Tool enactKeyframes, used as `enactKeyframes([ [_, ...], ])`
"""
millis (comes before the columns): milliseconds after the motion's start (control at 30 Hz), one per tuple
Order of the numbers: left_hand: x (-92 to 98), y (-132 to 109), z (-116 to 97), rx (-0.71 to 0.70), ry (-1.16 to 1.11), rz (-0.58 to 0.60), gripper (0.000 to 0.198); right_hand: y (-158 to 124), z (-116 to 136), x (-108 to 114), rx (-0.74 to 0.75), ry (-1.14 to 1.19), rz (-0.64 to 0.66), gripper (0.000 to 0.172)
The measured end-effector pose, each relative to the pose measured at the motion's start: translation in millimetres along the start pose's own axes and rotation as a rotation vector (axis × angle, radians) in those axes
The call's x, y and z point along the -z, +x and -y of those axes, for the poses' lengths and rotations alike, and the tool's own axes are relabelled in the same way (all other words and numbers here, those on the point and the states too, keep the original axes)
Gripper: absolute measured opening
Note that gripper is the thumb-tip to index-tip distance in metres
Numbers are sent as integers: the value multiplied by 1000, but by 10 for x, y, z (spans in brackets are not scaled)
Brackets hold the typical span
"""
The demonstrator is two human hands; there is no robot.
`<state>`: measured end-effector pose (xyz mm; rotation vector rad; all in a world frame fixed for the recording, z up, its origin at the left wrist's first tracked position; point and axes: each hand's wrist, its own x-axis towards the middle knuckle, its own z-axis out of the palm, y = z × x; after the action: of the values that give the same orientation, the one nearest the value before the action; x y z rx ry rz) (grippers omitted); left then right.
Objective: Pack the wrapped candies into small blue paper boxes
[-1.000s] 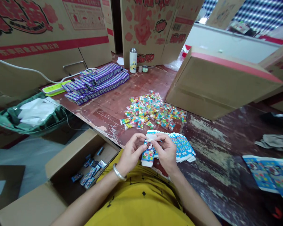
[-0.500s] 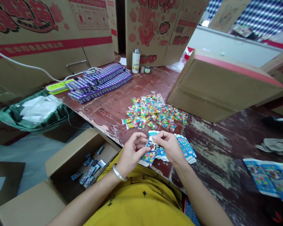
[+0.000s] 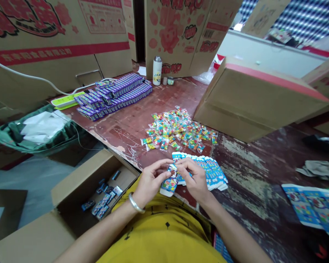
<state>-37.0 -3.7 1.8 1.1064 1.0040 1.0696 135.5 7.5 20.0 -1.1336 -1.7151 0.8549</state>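
Between my two hands is a small blue printed candy box point(image 3: 169, 183), its lower flap hanging toward me. My left hand point(image 3: 152, 181) pinches its left edge between thumb and fingers. At the box's top end the fingers of my right hand point(image 3: 192, 178) are closed on it, partly covering that end. Under and beyond my right hand, a fanned row of flat blue cartons point(image 3: 215, 171) lies on the table. Just past them is a heap of clear candy packets point(image 3: 178, 129) with colourful sweets inside.
Purple boxes point(image 3: 115, 95) stand in rows at the back left, near a white flask point(image 3: 157, 71). An open carton point(image 3: 98, 164) holding small blue boxes sits below the table edge at left. A large cardboard box point(image 3: 246, 102) leans at right, with more flat cartons point(image 3: 312, 208) nearer.
My fingers have closed in around the top of the box, my right hand moving slightly down and left. The box's upper end now appears folded in.
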Motion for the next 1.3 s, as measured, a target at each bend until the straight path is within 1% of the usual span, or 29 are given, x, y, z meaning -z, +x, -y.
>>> enactKeyframes([
  [67, 18, -6, -4, 10, 7, 3, 30, -2, 28, 40, 41, -25, 99, 20],
  [200, 63, -10, -25, 16, 7, -6, 21, 84, 35, 118, 89, -80, 232, 10],
  [233, 83, -3, -34, 16, 7, -18, 20, 142, -3, 137, 76, -94, 234, 11],
  [300, 136, 26, -54, 17, 10, -60, 20, 310, -137, 161, 14, -169, 191, 15],
  [333, 168, 47, -65, 17, 14, -87, 20, 414, -226, 161, -34, -259, 127, 16],
  [367, 200, 71, -77, 15, 20, -116, 22, 525, -321, 149, -69, -376, 108, 13],
  [400, 231, 95, -90, 10, 24, -144, 24, 636, -417, 126, -101, -504, 111, 8],
  [433, 259, 116, -102, 9, 25, -168, 27, 741, -506, 93, -127, -598, 128, 7],
  [467, 283, 133, -114, 12, 18, -192, 29, 837, -585, 53, -143, -647, 146, 13],
  [567, 333, 152, -135, 70, -50, -218, 40, 1035, -744, -52, -149, -665, 172, 25],
  [633, 351, 149, -124, 128, -112, -196, 52, 1092, -784, -65, -134, -639, 179, 26],
  [667, 357, 148, -109, 152, -139, -180, 54, 1102, -784, -48, -128, -628, 182, 24],
  [733, 361, 155, -59, 179, -151, -152, 49, 1090, -731, 22, -118, -613, 172, 16],
  [800, 346, 173, 7, 168, -83, -118, 39, 1042, -598, 107, -127, -492, 88, 10],
  [900, 276, 191, 91, 71, 77, -56, 34, 928, -284, 162, -161, -82, -83, 21],
  [933, 241, 189, 106, 36, 109, -41, 36, 887, -175, 149, -168, 30, -103, 24],
  [1000, 163, 171, 113, -10, 133, -24, 38, 815, 3, 87, -174, 131, -106, 25],
  [1033, 124, 158, 107, -25, 130, -24, 38, 785, 62, 47, -175, 135, -101, 24],
  [1100, 55, 131, 84, -46, 117, -33, 36, 738, 121, -27, -169, 69, -104, 21],
  [1200, -11, 110, 47, -69, 104, -51, 33, 688, 125, -85, -115, -178, -101, 18],
  [1300, -37, 123, 36, -78, 95, -64, 29, 649, 122, -78, -8, -416, -63, 20],
])
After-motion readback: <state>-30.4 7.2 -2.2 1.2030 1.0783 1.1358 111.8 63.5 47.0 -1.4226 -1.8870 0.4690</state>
